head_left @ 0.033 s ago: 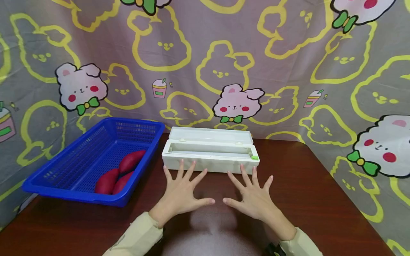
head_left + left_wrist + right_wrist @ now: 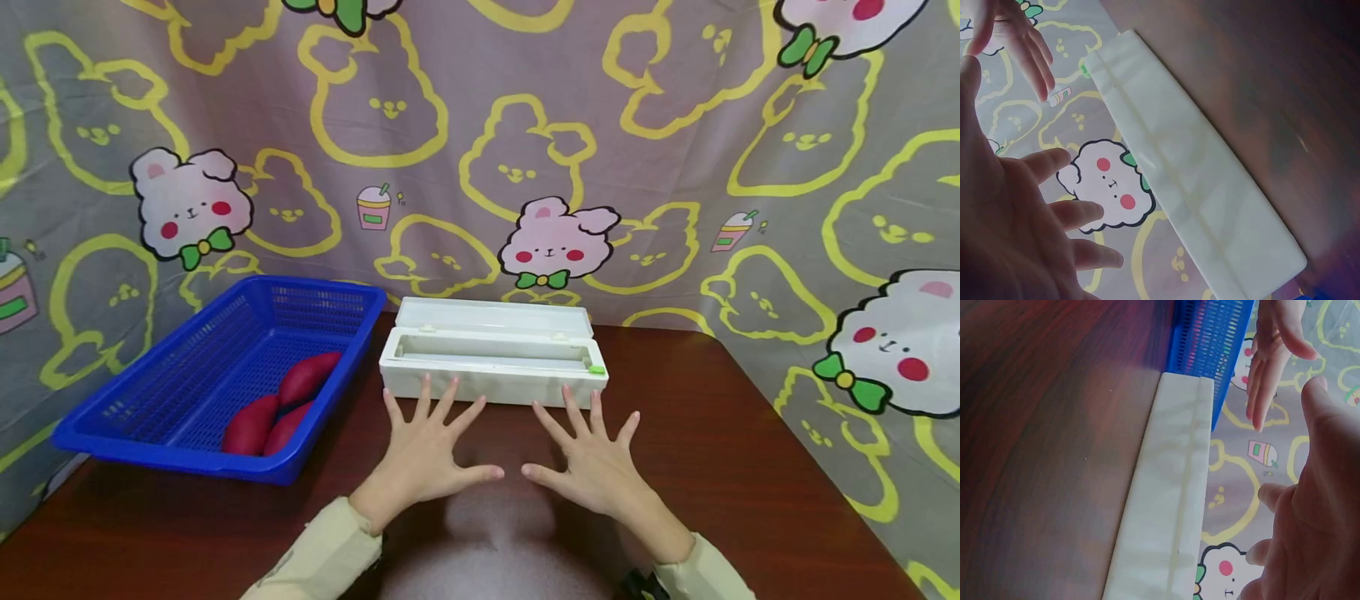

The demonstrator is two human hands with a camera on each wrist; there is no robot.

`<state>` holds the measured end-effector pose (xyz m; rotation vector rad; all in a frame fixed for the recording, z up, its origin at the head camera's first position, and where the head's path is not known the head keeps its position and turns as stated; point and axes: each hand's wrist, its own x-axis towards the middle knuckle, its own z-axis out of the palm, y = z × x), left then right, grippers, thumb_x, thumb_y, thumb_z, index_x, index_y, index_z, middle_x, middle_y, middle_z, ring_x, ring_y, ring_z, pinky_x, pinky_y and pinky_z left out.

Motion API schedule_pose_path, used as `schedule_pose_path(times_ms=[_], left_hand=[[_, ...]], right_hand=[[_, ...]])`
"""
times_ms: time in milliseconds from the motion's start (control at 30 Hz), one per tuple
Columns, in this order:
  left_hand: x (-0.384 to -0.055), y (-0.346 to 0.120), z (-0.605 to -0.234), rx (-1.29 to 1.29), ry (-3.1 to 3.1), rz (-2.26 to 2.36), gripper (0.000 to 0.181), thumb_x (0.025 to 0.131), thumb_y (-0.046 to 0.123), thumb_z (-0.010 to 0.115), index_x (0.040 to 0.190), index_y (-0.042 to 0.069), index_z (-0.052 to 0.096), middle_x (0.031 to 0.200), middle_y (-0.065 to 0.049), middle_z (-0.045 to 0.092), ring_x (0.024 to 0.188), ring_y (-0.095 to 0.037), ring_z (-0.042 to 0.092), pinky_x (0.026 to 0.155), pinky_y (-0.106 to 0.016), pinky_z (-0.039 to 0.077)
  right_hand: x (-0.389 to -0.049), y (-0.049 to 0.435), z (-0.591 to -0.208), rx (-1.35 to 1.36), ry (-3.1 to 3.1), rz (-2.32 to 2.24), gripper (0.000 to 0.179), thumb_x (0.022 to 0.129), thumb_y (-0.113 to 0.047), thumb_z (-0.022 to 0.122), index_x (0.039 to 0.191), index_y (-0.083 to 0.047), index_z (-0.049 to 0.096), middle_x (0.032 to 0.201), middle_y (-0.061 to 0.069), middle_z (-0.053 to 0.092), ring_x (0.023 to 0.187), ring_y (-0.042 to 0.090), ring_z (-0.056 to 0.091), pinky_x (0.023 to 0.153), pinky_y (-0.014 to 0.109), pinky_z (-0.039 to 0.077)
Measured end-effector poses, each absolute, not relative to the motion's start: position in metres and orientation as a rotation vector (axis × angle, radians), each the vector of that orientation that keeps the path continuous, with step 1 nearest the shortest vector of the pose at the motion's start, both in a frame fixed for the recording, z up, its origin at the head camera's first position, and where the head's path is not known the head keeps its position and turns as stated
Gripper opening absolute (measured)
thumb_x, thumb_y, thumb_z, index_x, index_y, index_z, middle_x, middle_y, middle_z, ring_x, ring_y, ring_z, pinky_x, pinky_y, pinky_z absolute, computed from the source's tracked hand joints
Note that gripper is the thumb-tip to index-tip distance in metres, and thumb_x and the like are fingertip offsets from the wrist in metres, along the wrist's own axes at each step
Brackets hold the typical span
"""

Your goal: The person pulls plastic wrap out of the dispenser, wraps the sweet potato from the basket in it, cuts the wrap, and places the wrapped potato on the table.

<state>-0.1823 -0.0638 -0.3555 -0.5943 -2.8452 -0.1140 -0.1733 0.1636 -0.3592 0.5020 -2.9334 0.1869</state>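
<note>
Both hands are held up with fingers spread, and neither holds anything. My left hand (image 2: 422, 454) is before the left half of a long white box (image 2: 480, 385), and my right hand (image 2: 600, 467) is before its right half. The box's lid (image 2: 495, 317) is raised at the back, showing a long hollow inside. A small green piece (image 2: 596, 369) sits at the box's right end. In the left wrist view the front of the white box (image 2: 1191, 181) lies beyond the left fingers. The right wrist view shows the same box (image 2: 1163, 487) beside the right hand (image 2: 1329, 506).
On the left stands a blue plastic basket (image 2: 172, 457) with slotted walls. Inside it lie several dark red, sweet-potato-like pieces (image 2: 250, 427). All rests on a dark brown wooden table (image 2: 705, 433). A patterned cloth (image 2: 660, 167) hangs behind the table and along its sides.
</note>
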Motion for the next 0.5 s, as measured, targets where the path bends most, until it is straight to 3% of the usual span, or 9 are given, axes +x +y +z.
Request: schedule_pose_path(times_ms=[500], left_hand=[[-0.1837,-0.0644,-0.3513,-0.594,-2.861,-0.095,0.089,0.066,0.084,0.031,0.139,0.034,0.031,0.145,-0.007,0.021,0.130,-0.042,0.007,0.086,-0.072,-0.007]], right_hand=[[-0.1728,0.1666,-0.3577,0.507,-2.923,0.187,0.082,0.074,-0.076,0.034,0.140,-0.029,0.028,0.147,0.015,0.011,0.128,0.047,0.002,0.081,0.072,-0.014]])
